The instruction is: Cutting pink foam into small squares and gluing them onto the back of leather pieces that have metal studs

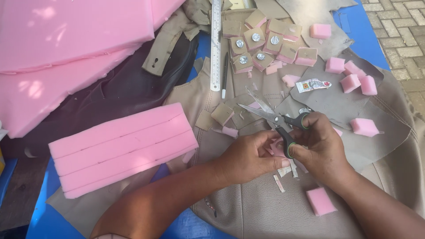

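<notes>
A person's right hand (319,144) is closed through the black-and-green handles of a pair of scissors (270,118), steel blades parted and pointing up-left; the left hand (248,157) pinches a small pink foam piece (277,147) just beside the handles, the 2 hands nearly touching over a sheet of tan leatherette (265,208) with a fine grain. Soft pink foam cubes (349,77) lie scattered to the right, 1 more (320,201) near the right wrist; a cluster of tan-covered foam squares with round silver studs (261,44) sits at the top. To the left rests a thick pink foam slab (121,148) scored into 4 long strips, larger foam sheets (66,48) behind it. A steel ruler (215,44) and a black pen (225,75) lie side by side, a small glue tube (312,85) further right; the blue tabletop (44,217) stands on grey paving (398,26) outdoors in dappled sun.
</notes>
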